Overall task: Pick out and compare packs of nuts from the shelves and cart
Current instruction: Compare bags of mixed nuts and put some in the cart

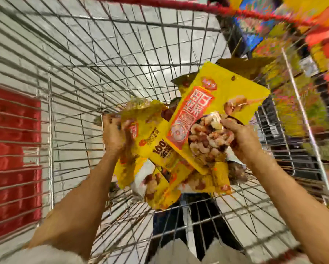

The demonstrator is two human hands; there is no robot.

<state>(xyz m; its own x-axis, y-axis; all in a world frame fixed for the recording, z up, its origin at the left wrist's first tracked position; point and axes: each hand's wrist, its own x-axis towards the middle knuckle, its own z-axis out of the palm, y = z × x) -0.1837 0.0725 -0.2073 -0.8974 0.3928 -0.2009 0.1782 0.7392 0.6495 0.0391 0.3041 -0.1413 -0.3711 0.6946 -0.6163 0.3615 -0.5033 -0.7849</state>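
Pale floor tiles (121, 54) show through the wire basket of a shopping cart (68, 77) with a red rim (178, 5). Blurred store shelves (312, 73) of bright packs stand to the right and a red block (13, 149) sits outside the cart on the left. Both bare arms reach down into the basket. The left hand (115, 136) grips a yellow nut pack (152, 138) by its left edge, fingers curled round it. The right hand (241, 141) pinches a larger-looking yellow nut pack (217, 103) at its lower right corner, thumb on the printed picture of mixed nuts. This pack is tilted, its top corner pointing up and right, and it overlaps the left-hand pack. Beneath them lie more yellow packs (159, 187) on the cart floor, heaped and overlapping — probably the same kind, though motion blur smears the print. The held packs hang above this heap — whether they touch it I cannot tell.
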